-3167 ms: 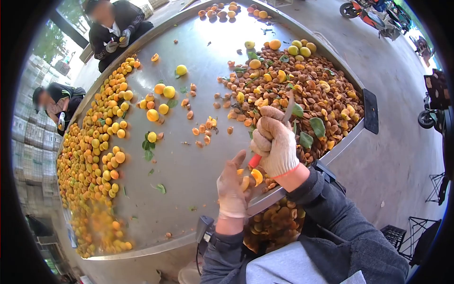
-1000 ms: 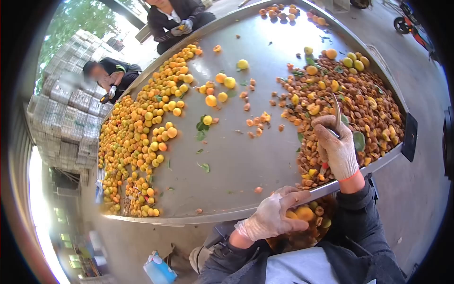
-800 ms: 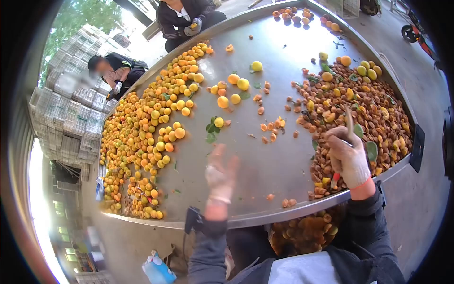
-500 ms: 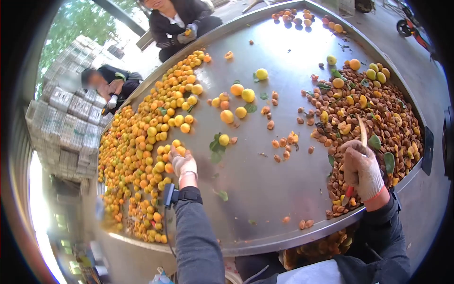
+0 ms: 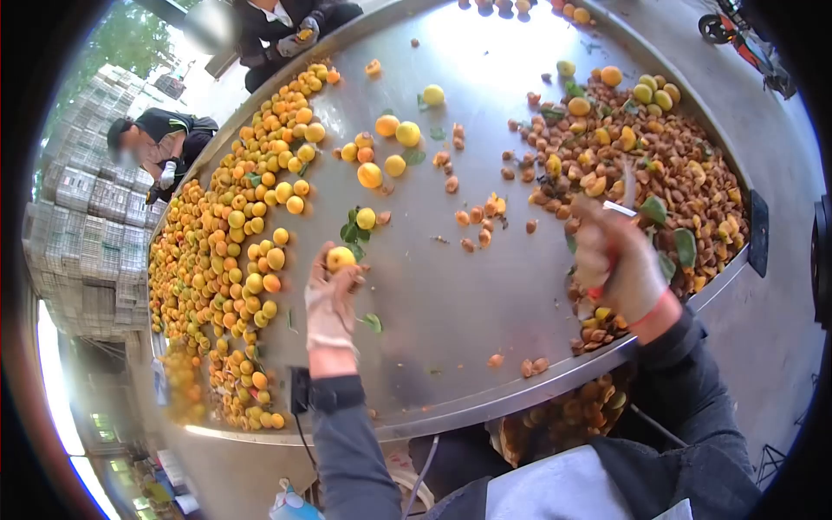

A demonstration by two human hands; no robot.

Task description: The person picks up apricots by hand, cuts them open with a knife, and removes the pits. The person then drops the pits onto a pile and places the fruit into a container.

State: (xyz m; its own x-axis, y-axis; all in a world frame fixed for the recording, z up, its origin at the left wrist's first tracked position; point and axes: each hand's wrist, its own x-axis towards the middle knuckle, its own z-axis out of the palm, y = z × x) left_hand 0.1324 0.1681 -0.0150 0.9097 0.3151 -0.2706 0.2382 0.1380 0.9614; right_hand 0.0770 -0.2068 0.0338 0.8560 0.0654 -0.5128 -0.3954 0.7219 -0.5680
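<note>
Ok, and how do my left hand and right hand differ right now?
Your left hand holds a yellow apricot, while your right hand grips a knife. The left hand is over the bare middle of the metal table; the right hand is by the pit heap. The left hand looks fairly sharp, the right hand blurred. Both are gloved.

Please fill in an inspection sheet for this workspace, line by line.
Surface: metal table with raised rim.
Job's things: whole fruit massed on the left; brown pit pile mixed with fruit pieces on the right.
Clutter: leaves and loose pits scattered between.
Hands: left hand holds a yellow-orange fruit; right hand, blurred, grips a red-handled knife.
Cables: dark cable near left forearm.
Surroundings: two people, stacked crates.
</note>
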